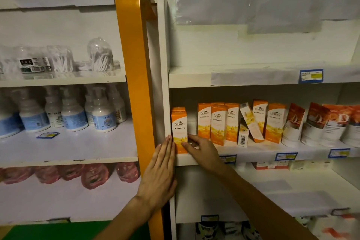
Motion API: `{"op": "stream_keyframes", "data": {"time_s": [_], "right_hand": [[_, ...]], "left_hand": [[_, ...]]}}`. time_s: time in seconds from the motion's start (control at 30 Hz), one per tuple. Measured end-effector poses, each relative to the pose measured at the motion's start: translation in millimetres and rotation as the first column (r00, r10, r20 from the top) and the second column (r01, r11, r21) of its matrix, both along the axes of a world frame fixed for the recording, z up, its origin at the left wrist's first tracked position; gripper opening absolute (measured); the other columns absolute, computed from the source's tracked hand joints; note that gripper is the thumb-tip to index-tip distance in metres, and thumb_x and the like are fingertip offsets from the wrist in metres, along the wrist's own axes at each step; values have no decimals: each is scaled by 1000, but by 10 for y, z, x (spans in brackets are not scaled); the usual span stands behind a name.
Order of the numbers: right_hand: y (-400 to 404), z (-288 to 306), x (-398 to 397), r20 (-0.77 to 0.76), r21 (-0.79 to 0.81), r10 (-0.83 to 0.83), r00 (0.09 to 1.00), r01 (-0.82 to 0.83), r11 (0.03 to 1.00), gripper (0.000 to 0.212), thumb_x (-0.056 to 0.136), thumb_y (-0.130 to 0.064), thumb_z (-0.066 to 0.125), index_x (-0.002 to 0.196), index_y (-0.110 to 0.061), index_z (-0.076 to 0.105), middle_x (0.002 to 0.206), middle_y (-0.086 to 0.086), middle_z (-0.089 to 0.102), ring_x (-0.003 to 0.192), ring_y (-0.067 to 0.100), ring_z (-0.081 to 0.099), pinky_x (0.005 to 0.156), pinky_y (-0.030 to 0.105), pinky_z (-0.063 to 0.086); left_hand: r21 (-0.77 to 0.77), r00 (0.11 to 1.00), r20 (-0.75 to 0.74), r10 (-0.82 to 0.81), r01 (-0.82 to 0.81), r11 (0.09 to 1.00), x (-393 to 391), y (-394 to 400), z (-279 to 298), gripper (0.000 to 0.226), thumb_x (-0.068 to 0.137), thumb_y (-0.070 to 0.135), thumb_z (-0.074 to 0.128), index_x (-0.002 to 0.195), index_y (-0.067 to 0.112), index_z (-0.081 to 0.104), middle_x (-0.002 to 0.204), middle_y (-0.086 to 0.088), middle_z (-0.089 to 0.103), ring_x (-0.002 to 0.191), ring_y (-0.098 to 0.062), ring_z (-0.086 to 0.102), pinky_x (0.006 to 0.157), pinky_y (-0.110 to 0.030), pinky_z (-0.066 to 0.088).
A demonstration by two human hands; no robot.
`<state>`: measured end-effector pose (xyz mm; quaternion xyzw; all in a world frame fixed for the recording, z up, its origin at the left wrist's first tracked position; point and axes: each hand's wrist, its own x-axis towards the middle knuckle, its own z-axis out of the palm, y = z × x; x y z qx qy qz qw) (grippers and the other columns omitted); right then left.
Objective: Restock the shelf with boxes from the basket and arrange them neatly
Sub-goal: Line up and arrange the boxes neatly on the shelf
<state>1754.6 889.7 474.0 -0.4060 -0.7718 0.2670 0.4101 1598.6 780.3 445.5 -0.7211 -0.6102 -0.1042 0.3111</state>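
An orange and white box [179, 122] stands upright at the far left end of the white shelf [253, 152], against the side panel. My left hand [159, 169] lies flat with straight fingers against the box's left front edge. My right hand [202, 149] touches the box's lower right side with thumb and fingers. Further right on the same shelf stand several matching boxes [219, 124], one of them [251, 121] leaning at a tilt. The basket is not in view.
An orange upright post [136, 64] divides two shelf units. White pouches with orange print [319, 124] fill the shelf's right end. On the left unit are pump bottles [74, 113], cotton swab packs [58, 60] and red pouches [93, 175]. Blue price tags [286, 156] line the shelf edge.
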Motion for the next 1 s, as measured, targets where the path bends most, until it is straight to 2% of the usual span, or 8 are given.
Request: {"op": "stream_keyframes", "data": {"time_s": [0.17, 0.3, 0.4, 0.5, 0.6, 0.67, 0.8, 1.0], "right_hand": [[-16, 2, 191, -73, -6, 20, 997, -21, 1000, 47, 97, -30, 60, 141, -20, 49, 127, -8, 60, 112, 11, 60, 95, 33, 54], [-37, -71, 585, -250, 185, -346, 904, 395, 900, 27, 93, -30, 66, 118, -23, 61, 110, -5, 66, 95, 8, 62, 76, 18, 51], [-56, -22, 669, -295, 107, -454, 841, 501, 859, 33, 89, -35, 70, 115, -22, 54, 109, -4, 64, 96, 14, 64, 69, 16, 46], [-1, 15, 630, -193, 39, -466, 864, 481, 876, 44, 88, -37, 71, 124, -19, 51, 125, 0, 60, 113, 18, 59, 81, 26, 47], [82, 34, 642, -152, -9, -473, 868, 477, 879, 47, 89, -38, 69, 129, -22, 50, 129, -1, 61, 118, 20, 59, 90, 36, 51], [131, 44, 691, -107, 0, -492, 864, 495, 869, 48, 90, -38, 68, 131, -22, 50, 129, -2, 62, 117, 20, 60, 92, 40, 53], [201, 56, 790, -55, 8, -462, 885, 463, 886, 51, 90, -39, 68, 135, -22, 52, 126, -2, 64, 113, 17, 61, 91, 38, 55], [261, 51, 899, 40, 106, -456, 889, 450, 887, 42, 93, -39, 64, 131, -23, 59, 121, -3, 67, 109, 14, 62, 88, 31, 53]], "left_hand": [[-12, 999, -31, -8, 7, 1000, -76, -2, -15, 93, 82, 43, 57, 154, -3, 18, 163, -24, 8, 152, -35, 4, 123, -45, -2], [-16, 1000, -12, -23, 22, 1000, -109, 16, -65, 82, 86, 42, 33, 154, -1, 16, 164, -22, 4, 152, -35, 4, 123, -45, 0], [-46, 998, 57, -32, 35, 998, -57, 11, -59, 89, 83, 43, 48, 155, 0, 17, 164, -21, 6, 152, -34, 5, 122, -46, 4], [-102, 984, 146, -100, 115, 988, 33, -26, -51, 100, 75, 45, 64, 156, 6, 21, 164, -16, 11, 152, -31, 7, 120, -44, 8], [-161, 954, 181, -239, 269, 950, 202, -53, -16, 91, 81, 44, 59, 158, 20, 17, 166, 1, 1, 152, -18, -1, 124, -36, -2], [-223, 895, 362, -260, 353, 909, 353, -5, 12, 87, 91, 39, 57, 158, 31, 3, 163, 15, -9, 150, -6, -6, 122, -26, -2], [-136, 695, 680, -236, 435, 890, 713, 177, 71, 80, 94, 27, 61, 156, 31, 11, 163, 13, 14, 149, -6, 18, 118, -22, 18], [80, 347, 918, -190, 306, 949, 1146, 630, 182, 76, 94, 19, 60, 156, 21, 16, 160, 4, 24, 145, -15, 29, 115, -43, 38]]}}
